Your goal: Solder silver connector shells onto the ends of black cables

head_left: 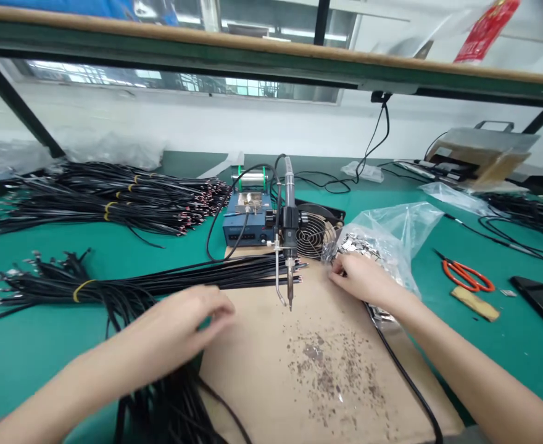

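Observation:
My left hand hovers over the left edge of the cardboard sheet, thumb and fingers apart, with nothing between them. My right hand is beside the clear bag of small metal parts, its fingertips curled together; whatever they hold is hidden. Between the hands, a soldering iron points down from its stand above the cardboard. A bundle of black cables lies behind my left hand, its stripped ends near the iron. Dark spots mark the cardboard.
More black cables lie at the back left. A blue soldering station with a solder spool and a fan stand behind the iron. Orange scissors, a yellow sponge and a dark phone are right. A shelf spans overhead.

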Action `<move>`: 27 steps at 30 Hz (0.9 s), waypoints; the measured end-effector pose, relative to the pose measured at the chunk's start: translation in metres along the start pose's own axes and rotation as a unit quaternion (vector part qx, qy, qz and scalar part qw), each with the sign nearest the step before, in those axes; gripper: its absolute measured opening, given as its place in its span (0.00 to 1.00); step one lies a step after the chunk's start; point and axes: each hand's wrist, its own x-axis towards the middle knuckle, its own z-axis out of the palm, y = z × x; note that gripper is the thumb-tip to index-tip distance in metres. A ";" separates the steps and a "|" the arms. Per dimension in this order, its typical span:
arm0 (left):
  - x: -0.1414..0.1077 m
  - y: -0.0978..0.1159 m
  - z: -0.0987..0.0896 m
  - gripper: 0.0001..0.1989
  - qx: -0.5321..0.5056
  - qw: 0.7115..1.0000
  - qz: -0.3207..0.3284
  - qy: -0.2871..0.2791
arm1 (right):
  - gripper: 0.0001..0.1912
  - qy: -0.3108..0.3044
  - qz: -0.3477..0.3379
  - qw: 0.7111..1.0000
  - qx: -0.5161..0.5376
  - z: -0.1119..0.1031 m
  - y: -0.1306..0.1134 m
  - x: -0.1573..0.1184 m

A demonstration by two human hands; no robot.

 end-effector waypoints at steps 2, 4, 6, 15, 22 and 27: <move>0.018 -0.019 -0.008 0.12 0.099 0.992 -0.073 0.039 | 0.07 0.007 -0.002 1.000 0.001 0.001 0.001 -0.002; 0.030 -0.039 -0.013 0.10 0.123 0.986 -0.104 0.047 | 0.07 0.020 -0.001 1.000 0.004 0.001 0.000 -0.004; 0.035 -0.053 -0.018 0.10 0.106 0.989 -0.102 0.022 | 0.06 0.036 0.002 0.999 0.015 -0.001 -0.002 -0.008; 0.037 -0.053 -0.031 0.11 0.029 0.995 -0.062 -0.071 | 0.07 0.057 -0.013 0.988 0.144 -0.032 -0.019 -0.043; 0.037 -0.063 -0.036 0.12 -0.037 0.993 -0.062 -0.096 | 0.09 0.075 -0.041 0.970 0.228 -0.033 -0.014 -0.074; 0.036 -0.062 -0.038 0.12 -0.072 0.989 -0.070 -0.111 | 0.11 0.068 -0.033 0.965 0.252 -0.027 -0.007 -0.089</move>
